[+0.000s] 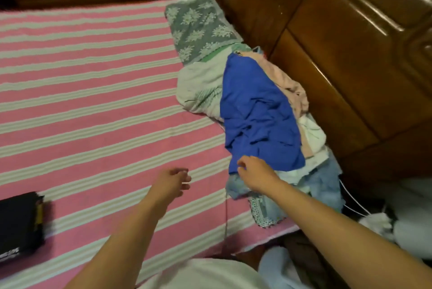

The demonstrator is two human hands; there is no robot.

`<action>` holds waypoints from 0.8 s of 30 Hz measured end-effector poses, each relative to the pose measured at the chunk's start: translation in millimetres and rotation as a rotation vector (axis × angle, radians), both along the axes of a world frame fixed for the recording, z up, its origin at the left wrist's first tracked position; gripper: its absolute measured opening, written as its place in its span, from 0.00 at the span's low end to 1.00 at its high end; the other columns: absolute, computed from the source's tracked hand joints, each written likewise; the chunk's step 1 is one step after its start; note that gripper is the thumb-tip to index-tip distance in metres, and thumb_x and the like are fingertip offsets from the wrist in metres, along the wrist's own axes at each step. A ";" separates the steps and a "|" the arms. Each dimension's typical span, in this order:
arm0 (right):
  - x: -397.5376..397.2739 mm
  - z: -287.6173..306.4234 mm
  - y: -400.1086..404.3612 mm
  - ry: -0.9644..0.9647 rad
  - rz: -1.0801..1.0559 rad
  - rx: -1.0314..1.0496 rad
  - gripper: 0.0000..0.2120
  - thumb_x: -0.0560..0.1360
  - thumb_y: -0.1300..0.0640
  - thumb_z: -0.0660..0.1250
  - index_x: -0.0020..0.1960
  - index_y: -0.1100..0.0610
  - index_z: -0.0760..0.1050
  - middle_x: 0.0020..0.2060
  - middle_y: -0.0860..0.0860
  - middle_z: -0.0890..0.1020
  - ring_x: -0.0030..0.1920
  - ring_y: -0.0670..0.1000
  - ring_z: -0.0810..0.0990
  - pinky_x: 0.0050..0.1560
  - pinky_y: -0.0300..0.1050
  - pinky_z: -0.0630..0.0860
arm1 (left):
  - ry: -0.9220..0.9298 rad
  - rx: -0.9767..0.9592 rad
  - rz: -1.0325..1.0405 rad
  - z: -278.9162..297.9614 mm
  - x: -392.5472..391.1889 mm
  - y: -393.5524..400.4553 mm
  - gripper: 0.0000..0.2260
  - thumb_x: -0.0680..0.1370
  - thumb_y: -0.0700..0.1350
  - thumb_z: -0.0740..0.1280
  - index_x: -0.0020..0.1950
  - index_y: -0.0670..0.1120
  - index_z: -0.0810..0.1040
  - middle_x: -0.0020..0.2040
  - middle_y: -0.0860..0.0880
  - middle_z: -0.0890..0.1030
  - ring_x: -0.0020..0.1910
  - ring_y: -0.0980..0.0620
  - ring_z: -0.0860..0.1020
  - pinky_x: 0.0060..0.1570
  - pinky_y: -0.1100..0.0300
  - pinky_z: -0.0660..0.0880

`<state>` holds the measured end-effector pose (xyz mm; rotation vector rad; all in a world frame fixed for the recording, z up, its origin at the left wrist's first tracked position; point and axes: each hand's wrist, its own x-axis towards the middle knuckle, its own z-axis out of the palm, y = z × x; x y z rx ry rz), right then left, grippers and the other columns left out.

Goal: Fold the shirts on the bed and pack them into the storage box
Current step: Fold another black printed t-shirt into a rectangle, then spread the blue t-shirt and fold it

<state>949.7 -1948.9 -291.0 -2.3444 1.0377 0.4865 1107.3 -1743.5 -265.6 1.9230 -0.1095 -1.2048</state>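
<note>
Shirts pile, w/ crumpled blue cotton shirt (259, 113) on top, lies at bed (93, 101) right edge. Right hand (254, 176) touches its hem; grip unclear. Left hand (171, 182) hovers, relaxed, empty.

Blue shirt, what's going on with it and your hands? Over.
Right hand at the blue shirt's near edge, grip unclear. Left hand open over the bed, holding nothing. Shirt unfolded atop the clothes pile. Nothing blocking.
</note>
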 end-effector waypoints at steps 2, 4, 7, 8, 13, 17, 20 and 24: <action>-31.8 -11.6 -38.0 0.051 0.000 0.023 0.14 0.83 0.53 0.59 0.65 0.55 0.74 0.65 0.56 0.74 0.59 0.59 0.76 0.57 0.52 0.75 | 0.029 -0.010 -0.040 9.1 -23.4 -35.9 0.10 0.85 0.42 0.61 0.61 0.44 0.80 0.52 0.44 0.85 0.48 0.46 0.84 0.54 0.48 0.79; -60.5 -28.1 -75.0 0.122 0.018 0.039 0.18 0.83 0.52 0.59 0.71 0.54 0.71 0.71 0.55 0.68 0.64 0.59 0.74 0.61 0.51 0.73 | -0.045 0.015 -0.155 13.7 -31.7 -62.2 0.09 0.84 0.43 0.62 0.60 0.47 0.80 0.52 0.48 0.85 0.49 0.48 0.84 0.56 0.48 0.79; -79.8 -46.3 -127.5 0.179 -0.016 0.022 0.21 0.83 0.51 0.60 0.75 0.52 0.66 0.78 0.53 0.54 0.73 0.61 0.64 0.66 0.54 0.70 | -0.160 0.056 -0.219 16.1 -20.7 -82.3 0.08 0.82 0.45 0.64 0.58 0.52 0.81 0.50 0.53 0.86 0.48 0.52 0.85 0.55 0.49 0.79; -77.5 -49.4 -141.2 0.188 -0.022 0.002 0.22 0.83 0.51 0.60 0.76 0.51 0.65 0.80 0.52 0.49 0.76 0.61 0.60 0.67 0.56 0.70 | -0.176 0.066 -0.196 16.3 -15.9 -83.7 0.08 0.82 0.45 0.64 0.57 0.53 0.82 0.49 0.54 0.86 0.47 0.52 0.85 0.55 0.50 0.79; -39.7 -73.2 -175.9 0.207 0.105 -0.087 0.25 0.83 0.55 0.57 0.79 0.45 0.60 0.80 0.48 0.35 0.80 0.61 0.41 0.74 0.61 0.61 | -0.131 0.097 -0.053 5.5 -12.2 -77.5 0.07 0.82 0.43 0.65 0.54 0.51 0.83 0.48 0.50 0.87 0.48 0.47 0.86 0.49 0.52 0.78; -17.4 -95.3 -183.9 0.241 0.148 -0.127 0.27 0.84 0.53 0.54 0.82 0.53 0.51 0.81 0.50 0.40 0.80 0.61 0.40 0.79 0.62 0.46 | -0.080 0.143 -0.062 -4.0 -24.2 -65.0 0.07 0.84 0.44 0.64 0.58 0.50 0.81 0.51 0.50 0.86 0.49 0.48 0.85 0.49 0.55 0.79; -4.5 -91.6 -180.2 -0.042 -0.029 -0.122 0.19 0.85 0.53 0.54 0.73 0.59 0.66 0.76 0.56 0.65 0.77 0.59 0.59 0.77 0.58 0.52 | -0.093 0.154 -0.073 -2.2 -22.9 -53.6 0.08 0.85 0.45 0.63 0.59 0.51 0.80 0.52 0.50 0.86 0.49 0.49 0.85 0.52 0.54 0.80; 3.7 -54.8 -129.8 -0.454 -0.476 0.180 0.12 0.84 0.59 0.59 0.55 0.62 0.80 0.51 0.57 0.81 0.53 0.59 0.78 0.53 0.54 0.74 | -0.090 0.088 -0.095 2.9 -20.5 -31.5 0.10 0.84 0.48 0.64 0.66 0.56 0.75 0.58 0.52 0.83 0.54 0.51 0.83 0.59 0.52 0.79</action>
